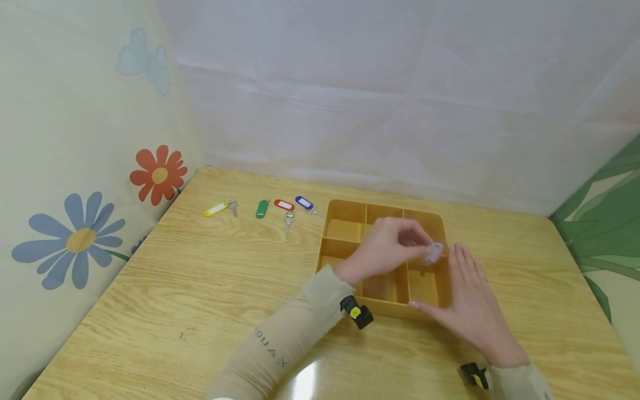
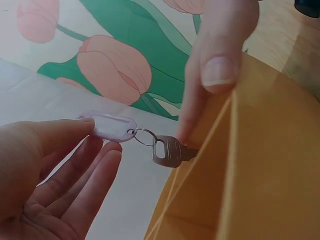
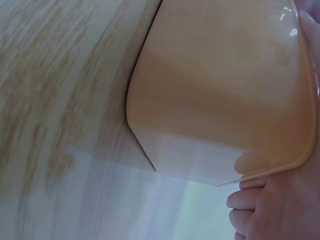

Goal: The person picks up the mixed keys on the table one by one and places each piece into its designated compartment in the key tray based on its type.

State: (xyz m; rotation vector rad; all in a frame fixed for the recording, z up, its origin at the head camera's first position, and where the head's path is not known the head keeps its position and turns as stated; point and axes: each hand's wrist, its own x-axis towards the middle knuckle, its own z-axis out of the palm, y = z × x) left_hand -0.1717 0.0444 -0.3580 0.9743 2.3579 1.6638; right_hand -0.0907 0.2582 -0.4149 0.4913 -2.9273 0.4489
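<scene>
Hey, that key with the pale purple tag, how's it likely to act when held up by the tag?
The key will probably swing or pivot, since only a thin ring links it to the pale purple tag. The tag looks like smooth plastic, so it's likely stiff, and perhaps slightly slippery in the left hand.

2 arms (image 1: 285, 336) reach forward: left hand (image 1: 384, 247) pinching, right hand (image 1: 471, 305) straight-fingered.

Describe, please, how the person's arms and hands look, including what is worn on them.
The left sleeve is long and beige, with dark lettering along the forearm; the right sleeve is beige too. A black device with a yellow mark sits at each wrist, left and right. The left hand and right hand wear no gloves.
</scene>
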